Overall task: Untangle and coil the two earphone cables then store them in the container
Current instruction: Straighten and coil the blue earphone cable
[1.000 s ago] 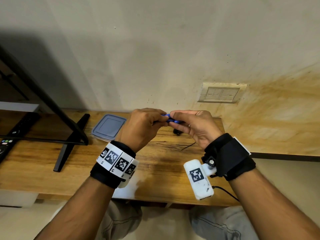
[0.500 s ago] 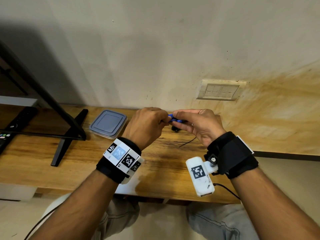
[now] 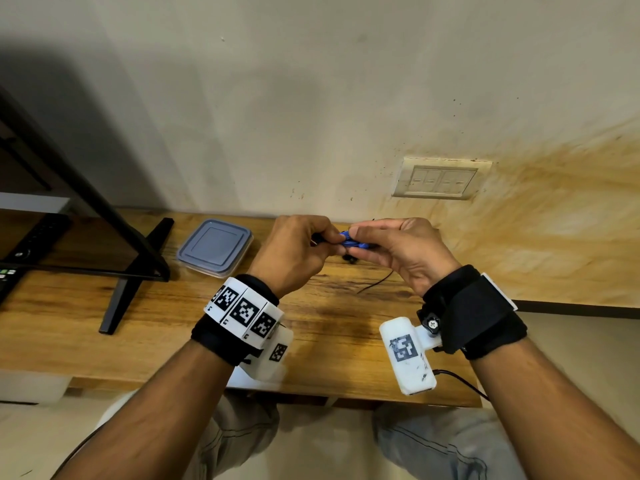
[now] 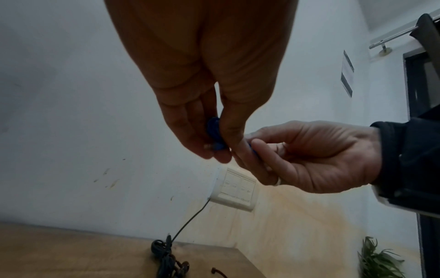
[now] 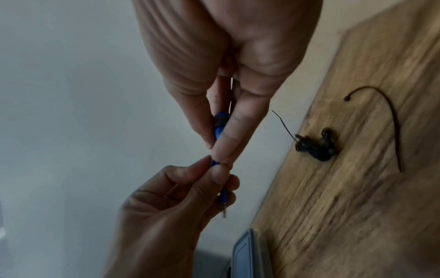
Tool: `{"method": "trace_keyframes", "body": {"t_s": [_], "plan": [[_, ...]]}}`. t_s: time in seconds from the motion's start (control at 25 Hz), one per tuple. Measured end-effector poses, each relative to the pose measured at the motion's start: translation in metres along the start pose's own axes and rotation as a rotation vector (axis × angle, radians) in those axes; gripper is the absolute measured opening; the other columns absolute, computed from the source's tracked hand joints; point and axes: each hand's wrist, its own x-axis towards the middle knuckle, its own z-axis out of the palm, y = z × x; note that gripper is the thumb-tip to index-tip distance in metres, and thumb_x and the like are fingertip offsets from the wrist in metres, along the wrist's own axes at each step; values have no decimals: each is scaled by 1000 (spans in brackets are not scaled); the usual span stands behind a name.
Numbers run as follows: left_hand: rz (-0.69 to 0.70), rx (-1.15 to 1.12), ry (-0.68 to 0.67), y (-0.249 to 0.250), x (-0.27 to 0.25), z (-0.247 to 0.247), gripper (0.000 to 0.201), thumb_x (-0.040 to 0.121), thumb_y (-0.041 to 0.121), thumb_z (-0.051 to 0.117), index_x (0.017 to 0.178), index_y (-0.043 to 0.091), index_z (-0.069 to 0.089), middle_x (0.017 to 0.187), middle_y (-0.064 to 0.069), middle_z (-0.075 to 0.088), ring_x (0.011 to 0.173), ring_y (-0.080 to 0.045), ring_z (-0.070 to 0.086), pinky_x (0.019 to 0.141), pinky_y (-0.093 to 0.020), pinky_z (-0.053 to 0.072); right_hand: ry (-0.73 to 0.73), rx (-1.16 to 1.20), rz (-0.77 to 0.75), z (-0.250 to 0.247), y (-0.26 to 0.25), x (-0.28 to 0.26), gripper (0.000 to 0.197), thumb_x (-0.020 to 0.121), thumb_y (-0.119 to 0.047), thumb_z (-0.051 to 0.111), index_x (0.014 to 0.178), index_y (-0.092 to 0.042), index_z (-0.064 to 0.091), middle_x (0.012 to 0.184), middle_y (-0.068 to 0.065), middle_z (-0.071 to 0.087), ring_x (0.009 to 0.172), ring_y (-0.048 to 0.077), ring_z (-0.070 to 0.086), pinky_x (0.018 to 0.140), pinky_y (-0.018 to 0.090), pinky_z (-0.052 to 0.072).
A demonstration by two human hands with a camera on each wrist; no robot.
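- Left hand (image 3: pixel 294 252) and right hand (image 3: pixel 403 252) raised together above the desk (image 3: pixel 329 344), fingertips meeting; both pinch the blue earphone cable (image 3: pixel 349 240), a small bunch held between them.
- Judged: two-hand pinch keeps the blue coil tight while the last bit gets wound or tucked; coiling of this one looks nearly done.
- Right wrist view shows what head view hides: the metal plug (image 5: pixel 224 211) sticks out below the left fingers, so the tail end sits on the left side.
- Left wrist view shows the blue loops (image 4: pixel 214 131) flattened between left thumb and fingers; head view gives only a blue sliver.
- Black earphone cable (image 5: pixel 314 145) lies bunched on the desk beyond the hands, near the wall, one loose end curving away; seems roughly gathered, untouched now.
- Container (image 3: pixel 214 247) sits left of the hands, lid on, so neither cable is stored yet.
- Wall switch plate (image 3: pixel 438 179) behind, monitor stand (image 3: pixel 131 289) far left.
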Motion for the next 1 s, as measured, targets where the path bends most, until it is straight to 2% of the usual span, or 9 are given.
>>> {"method": "trace_keyframes", "body": {"t_s": [0.12,0.24,0.32,0.4,0.52,0.72,0.8,0.92,1.0], "plan": [[29,1,59,2,-1,1,5,79,11,79,81,14,76,85,5,75,80,-10,70,76,-33,59,6,-21,-12,3,-1,1,15,79,3,75,94,8,74,97,26,73,82,29,75,69,27,63],[65,23,126,3,-1,3,6,81,6,77,80,12,76,78,9,71,73,-1,67,68,-19,54,-2,14,-12,5,-2,2,17,80,3,75,96,9,73,99,26,73,87,30,74,71,28,63],[55,6,159,6,-1,1,6,82,5,76,81,11,76,78,8,71,72,0,66,64,-14,51,-6,21,-34,6,-2,3,17,81,2,75,96,9,73,101,26,73,86,29,75,71,27,63],[58,-3,162,9,-2,-1,10,83,8,75,91,14,76,81,9,72,73,-2,67,65,-13,51,-1,16,-57,7,-2,3,16,81,2,75,96,8,73,102,25,73,82,27,75,71,27,63],[63,42,143,14,-4,-5,31,84,14,74,115,18,70,90,12,70,80,0,68,76,-9,53,-10,35,-43,7,-3,4,17,81,3,75,97,9,73,101,25,73,80,26,75,69,25,63],[-6,26,180,17,-4,-5,14,83,16,76,97,15,75,84,9,72,76,0,66,66,-12,51,-9,8,-37,12,-8,5,11,80,3,76,90,7,74,98,25,73,81,27,75,66,24,62],[-61,14,136,15,-3,-4,8,83,17,75,90,16,73,82,7,72,74,-6,67,64,-20,52,-1,-23,-40,13,-7,7,8,79,4,76,87,5,75,96,23,73,78,24,75,66,24,62],[-112,-15,56,12,0,-4,9,84,17,74,83,16,66,78,3,70,74,-16,68,63,-29,55,12,-81,-66,13,-4,8,6,80,3,76,85,3,75,98,22,73,77,24,75,67,25,62],[-133,-70,74,10,0,-1,9,83,15,75,80,15,67,75,7,70,72,-14,68,62,-27,53,-3,-88,-79,13,-5,6,8,82,-2,76,88,3,75,97,23,73,79,25,76,69,26,63]]}}
